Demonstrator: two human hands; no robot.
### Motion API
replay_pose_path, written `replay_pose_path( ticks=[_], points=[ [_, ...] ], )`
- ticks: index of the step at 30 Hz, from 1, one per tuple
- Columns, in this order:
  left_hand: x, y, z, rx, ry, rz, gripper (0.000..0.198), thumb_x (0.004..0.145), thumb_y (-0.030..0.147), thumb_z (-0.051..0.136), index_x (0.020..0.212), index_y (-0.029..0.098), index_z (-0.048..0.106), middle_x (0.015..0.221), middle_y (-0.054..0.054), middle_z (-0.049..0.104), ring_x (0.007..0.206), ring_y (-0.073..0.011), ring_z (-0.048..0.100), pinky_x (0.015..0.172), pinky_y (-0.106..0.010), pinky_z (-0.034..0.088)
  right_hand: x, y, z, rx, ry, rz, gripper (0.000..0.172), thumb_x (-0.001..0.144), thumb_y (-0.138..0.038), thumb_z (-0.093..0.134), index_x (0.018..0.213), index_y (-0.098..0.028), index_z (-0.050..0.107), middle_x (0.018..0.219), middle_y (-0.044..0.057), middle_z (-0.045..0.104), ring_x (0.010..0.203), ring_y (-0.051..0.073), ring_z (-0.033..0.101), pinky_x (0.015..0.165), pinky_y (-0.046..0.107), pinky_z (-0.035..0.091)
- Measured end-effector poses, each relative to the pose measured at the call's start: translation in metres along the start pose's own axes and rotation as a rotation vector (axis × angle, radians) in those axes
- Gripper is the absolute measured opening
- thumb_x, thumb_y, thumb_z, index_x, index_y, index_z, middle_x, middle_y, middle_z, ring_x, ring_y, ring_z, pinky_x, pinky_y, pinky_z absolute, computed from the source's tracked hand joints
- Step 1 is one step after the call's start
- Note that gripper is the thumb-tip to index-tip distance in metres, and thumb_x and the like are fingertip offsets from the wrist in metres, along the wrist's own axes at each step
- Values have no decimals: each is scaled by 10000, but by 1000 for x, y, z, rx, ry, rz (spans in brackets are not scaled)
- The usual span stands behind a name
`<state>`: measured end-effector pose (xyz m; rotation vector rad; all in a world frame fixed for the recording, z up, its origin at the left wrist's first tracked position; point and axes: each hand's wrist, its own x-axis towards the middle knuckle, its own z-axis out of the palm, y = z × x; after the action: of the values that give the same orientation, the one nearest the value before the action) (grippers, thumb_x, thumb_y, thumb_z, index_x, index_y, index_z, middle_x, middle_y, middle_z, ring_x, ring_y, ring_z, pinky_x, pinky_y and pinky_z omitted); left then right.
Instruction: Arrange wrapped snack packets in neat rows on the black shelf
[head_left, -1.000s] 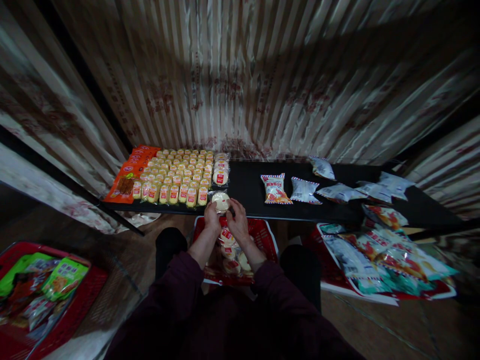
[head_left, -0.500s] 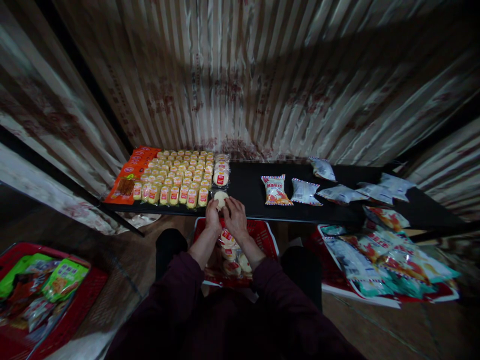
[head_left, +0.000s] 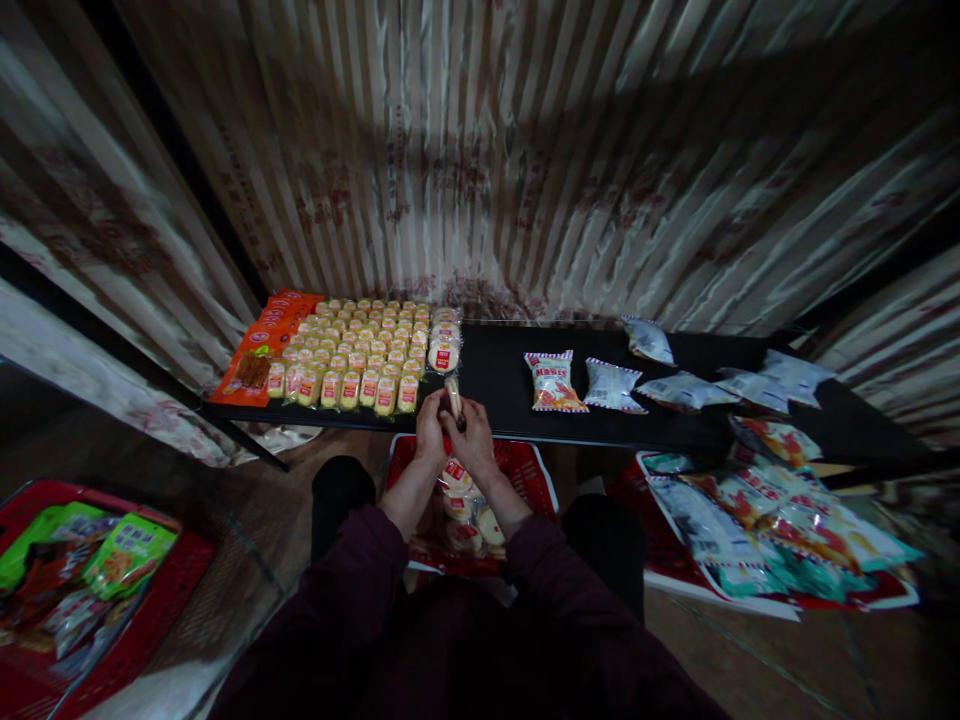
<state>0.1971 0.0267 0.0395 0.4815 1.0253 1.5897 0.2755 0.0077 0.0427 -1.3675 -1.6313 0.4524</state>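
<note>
Between my two hands a round wrapped cake is held on edge, its thin side towards me. My left hand closes on it from the left and my right hand from the right, over the front edge of the black shelf. Just beyond lies a row of the same round wrapped cakes with red labels. Left of that row stand several rows of small yellow wrapped cakes. Below my wrists, more round cakes lie in a red basket.
An orange snack bag lies at the shelf's left end. White snack bags are spread over its right part. A red basket of snack bags stands at right, another red basket at left. A striped curtain hangs behind.
The round cake has turned from lying face up to standing on edge between my hands. My hands have shifted only slightly; the shelf's other goods have stayed put.
</note>
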Motion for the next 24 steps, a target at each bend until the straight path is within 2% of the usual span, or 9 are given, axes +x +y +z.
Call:
replay_pose_path(
  ticks=[6,11,19,24],
  points=[
    [-2,-3,0,-2,-28,-30,306,719,367,600,934,174,700,963,-48,707,939,-176,622,879,-306,465,1,2,-4,41,-13,108,404,903,-439,402,1048,-147,641,996,129,601,955,238,571,869,393,482],
    [-7,2,2,23,-1,12,261,676,331,637,863,163,708,968,-54,709,892,-170,622,864,-309,461,3,7,-3,134,-15,201,397,903,-466,388,972,-176,651,958,105,645,955,244,578,891,403,461],
    [-11,9,-2,121,86,-1,196,659,263,664,821,170,723,959,-67,722,908,-186,621,860,-320,453,1,24,6,352,29,336,435,894,-504,428,1187,-208,554,1103,69,661,970,202,611,876,348,474],
    [-8,10,-1,120,105,11,179,676,249,656,828,179,722,960,-59,717,945,-190,613,861,-319,450,2,33,11,377,68,403,464,877,-538,437,1165,-192,550,1020,66,674,882,203,629,802,338,495]
  ],
)
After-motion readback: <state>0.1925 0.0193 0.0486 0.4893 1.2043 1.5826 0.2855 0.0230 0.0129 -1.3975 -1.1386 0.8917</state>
